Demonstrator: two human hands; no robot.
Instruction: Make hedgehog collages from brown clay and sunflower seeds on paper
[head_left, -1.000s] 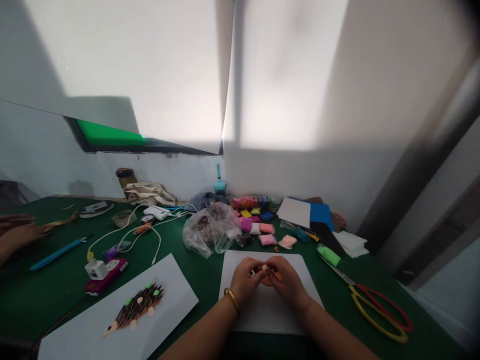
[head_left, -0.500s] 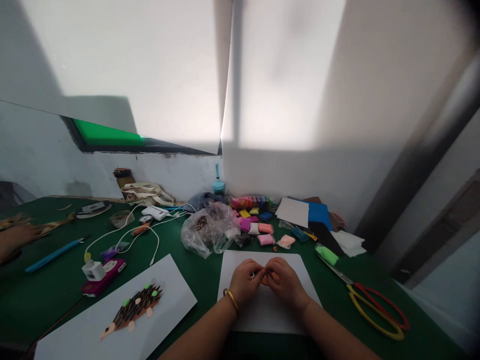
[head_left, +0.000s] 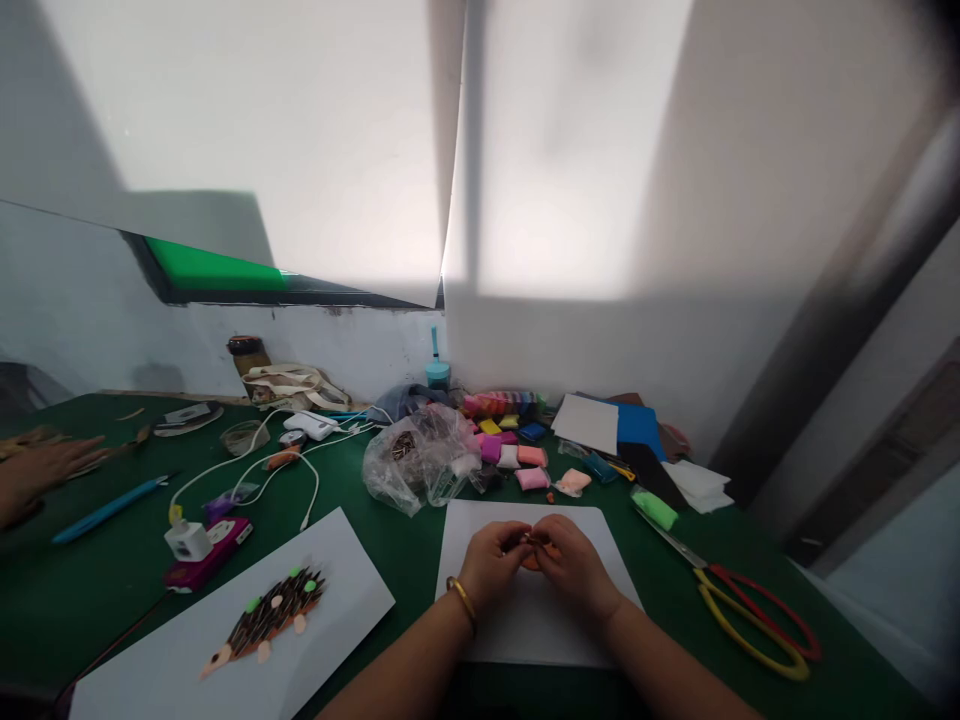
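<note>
Over a white sheet of paper (head_left: 525, 635), my left hand (head_left: 491, 565) and my right hand (head_left: 576, 572) meet with fingertips pinched together. Between them is a small piece of orange-brown modelling clay (head_left: 534, 561), partly hidden by the fingers. Both hands are closed on it, and a gold bangle circles my left wrist. To the left, a hedgehog picture (head_left: 274, 610) with dark spines and green and peach dots lies on another white sheet (head_left: 142, 675).
Scissors (head_left: 750, 615) lie right, near a green clay pack (head_left: 655, 509). Behind the paper are several clay packs (head_left: 532, 479) and a plastic bag (head_left: 431, 465). A charger (head_left: 187, 542) with cables sits left. At far left is another person's hand (head_left: 52, 465).
My fingers have shifted slightly around the clay, showing a bit more of it. At the far left, the other person's hand has moved right and its fingers have stretched out.
</note>
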